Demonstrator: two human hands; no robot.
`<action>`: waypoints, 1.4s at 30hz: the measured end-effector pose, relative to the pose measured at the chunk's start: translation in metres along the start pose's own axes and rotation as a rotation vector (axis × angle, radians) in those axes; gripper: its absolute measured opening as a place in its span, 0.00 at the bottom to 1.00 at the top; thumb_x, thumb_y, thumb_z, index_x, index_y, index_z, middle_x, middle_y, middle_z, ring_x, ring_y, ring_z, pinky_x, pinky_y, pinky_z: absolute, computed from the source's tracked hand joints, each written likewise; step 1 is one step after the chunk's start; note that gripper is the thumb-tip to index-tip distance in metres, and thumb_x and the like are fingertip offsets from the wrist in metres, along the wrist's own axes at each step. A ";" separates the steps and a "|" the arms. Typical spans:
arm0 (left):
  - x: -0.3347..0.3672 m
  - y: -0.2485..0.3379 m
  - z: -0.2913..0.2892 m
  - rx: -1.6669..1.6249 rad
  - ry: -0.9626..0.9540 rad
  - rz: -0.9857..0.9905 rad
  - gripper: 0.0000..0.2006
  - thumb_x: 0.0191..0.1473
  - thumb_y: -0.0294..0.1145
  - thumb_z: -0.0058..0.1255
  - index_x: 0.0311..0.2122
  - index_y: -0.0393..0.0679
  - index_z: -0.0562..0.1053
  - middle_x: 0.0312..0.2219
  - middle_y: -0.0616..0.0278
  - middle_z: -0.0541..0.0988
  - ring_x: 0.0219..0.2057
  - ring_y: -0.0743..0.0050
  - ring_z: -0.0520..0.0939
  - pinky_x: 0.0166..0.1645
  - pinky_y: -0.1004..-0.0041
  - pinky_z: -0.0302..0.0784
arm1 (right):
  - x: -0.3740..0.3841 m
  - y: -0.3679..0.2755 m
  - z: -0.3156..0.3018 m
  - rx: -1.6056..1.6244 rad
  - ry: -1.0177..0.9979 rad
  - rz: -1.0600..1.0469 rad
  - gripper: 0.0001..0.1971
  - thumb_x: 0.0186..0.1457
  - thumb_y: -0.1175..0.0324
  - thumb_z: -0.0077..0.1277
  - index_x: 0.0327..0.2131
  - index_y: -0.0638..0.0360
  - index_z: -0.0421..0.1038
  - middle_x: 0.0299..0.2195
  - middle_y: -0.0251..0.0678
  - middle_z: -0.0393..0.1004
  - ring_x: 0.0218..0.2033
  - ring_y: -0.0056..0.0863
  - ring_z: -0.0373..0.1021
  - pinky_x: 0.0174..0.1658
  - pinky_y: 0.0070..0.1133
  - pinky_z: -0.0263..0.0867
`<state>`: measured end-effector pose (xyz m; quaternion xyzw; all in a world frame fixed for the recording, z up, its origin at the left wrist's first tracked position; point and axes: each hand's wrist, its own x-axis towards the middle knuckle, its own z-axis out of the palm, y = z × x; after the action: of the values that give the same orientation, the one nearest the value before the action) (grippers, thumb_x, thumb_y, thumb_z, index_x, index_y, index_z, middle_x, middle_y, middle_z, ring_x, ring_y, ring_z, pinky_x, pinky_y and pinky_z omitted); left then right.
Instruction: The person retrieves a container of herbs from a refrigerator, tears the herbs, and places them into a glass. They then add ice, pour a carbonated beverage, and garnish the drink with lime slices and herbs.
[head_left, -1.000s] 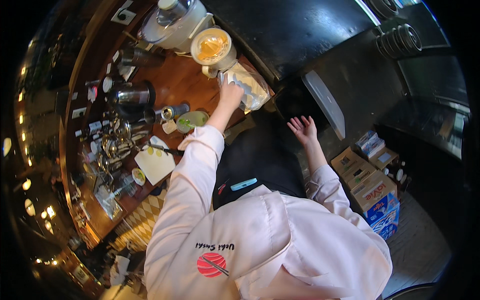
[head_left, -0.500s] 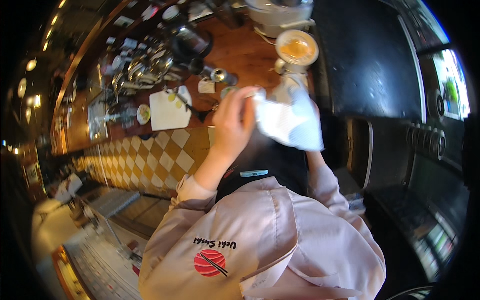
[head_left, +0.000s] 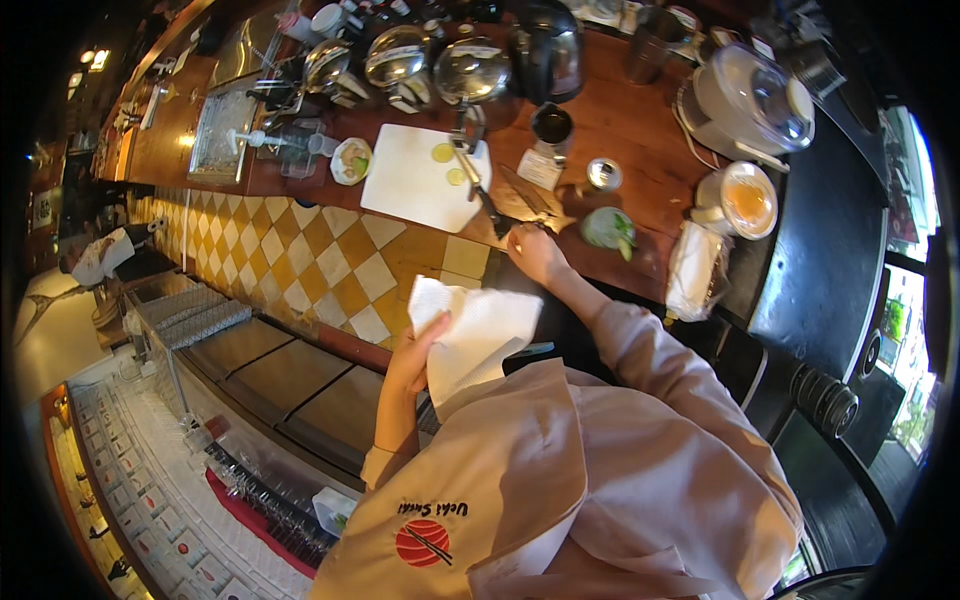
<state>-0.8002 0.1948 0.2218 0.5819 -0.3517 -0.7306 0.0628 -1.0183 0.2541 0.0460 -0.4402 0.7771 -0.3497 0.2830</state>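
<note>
Wooden counter (head_left: 640, 110); left hand (head_left: 412, 362) grips white napkin (head_left: 470, 335).

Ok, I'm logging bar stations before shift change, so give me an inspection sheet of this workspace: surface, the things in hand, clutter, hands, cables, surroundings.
Surface: wooden counter above a front of yellow and white diamond tiles.
Things in hand: white paper towel held up in the left hand; knife lying off the edge of the white cutting board, just beside the right hand.
Clutter: citrus slices on the board, small bowl, metal shakers, dark kettle, glass with greenery, cup of orange liquid, white appliance.
Hands: left fingers closed on the towel; right resting at the counter edge, grip unclear.
Cables: nothing seen.
Surroundings: low metal shelving, dark unit at right.
</note>
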 end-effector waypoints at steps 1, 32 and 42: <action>0.010 0.004 -0.018 -0.141 0.042 -0.011 0.18 0.53 0.37 0.55 0.45 0.36 0.72 0.38 0.60 0.78 0.36 0.73 0.79 0.39 0.74 0.75 | 0.026 -0.005 0.017 -0.026 0.005 0.068 0.06 0.50 0.68 0.48 0.29 0.61 0.67 0.30 0.51 0.71 0.33 0.47 0.70 0.38 0.36 0.67; 0.129 0.101 -0.030 -0.617 -0.601 0.398 0.23 0.52 0.24 0.51 0.54 0.35 0.63 0.45 0.57 0.74 0.46 0.69 0.75 0.51 0.69 0.70 | 0.043 -0.180 -0.047 0.318 -0.268 -0.053 0.18 0.55 0.72 0.47 0.48 0.62 0.60 0.34 0.55 0.73 0.39 0.50 0.72 0.41 0.33 0.67; 0.101 0.120 -0.033 -0.241 -0.303 0.510 0.13 0.46 0.27 0.61 0.39 0.33 0.76 0.35 0.59 0.80 0.36 0.77 0.79 0.43 0.76 0.72 | 0.031 -0.197 -0.064 0.111 -0.153 -0.431 0.21 0.54 0.72 0.48 0.53 0.63 0.61 0.49 0.48 0.67 0.51 0.40 0.65 0.52 0.29 0.61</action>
<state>-0.8409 0.0401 0.2080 0.3481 -0.4022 -0.8062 0.2593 -0.9849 0.1729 0.2363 -0.6049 0.6210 -0.4099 0.2836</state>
